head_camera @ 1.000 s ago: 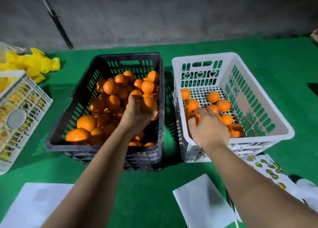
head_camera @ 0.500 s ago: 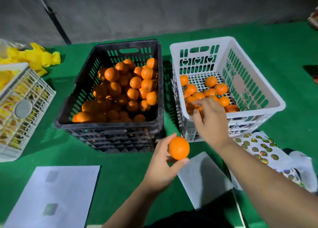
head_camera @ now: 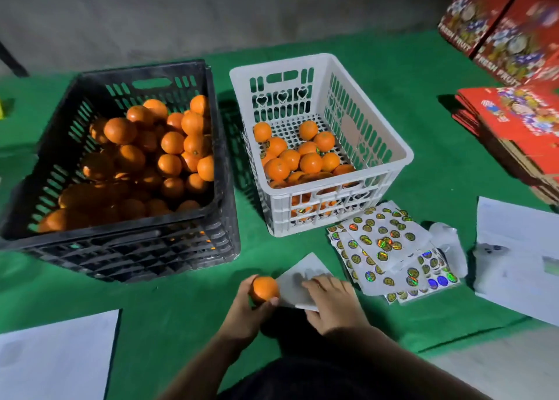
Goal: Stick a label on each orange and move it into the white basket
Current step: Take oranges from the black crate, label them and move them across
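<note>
An orange [head_camera: 265,288] sits gripped in the left hand [head_camera: 246,310] above the green bench [head_camera: 181,303], in front of the black crate [head_camera: 127,242] of fruit. The right hand [head_camera: 331,301] rests flat, fingers straight, on a white sheet [head_camera: 295,281] beside the label sheets [head_camera: 390,254] (holographic rounds). The white basket [head_camera: 375,133] stands behind, partly filled.

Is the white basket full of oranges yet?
No, only partly full. The white basket has oranges in one low layer, with bare holey floor and tall walls showing above them.
</note>
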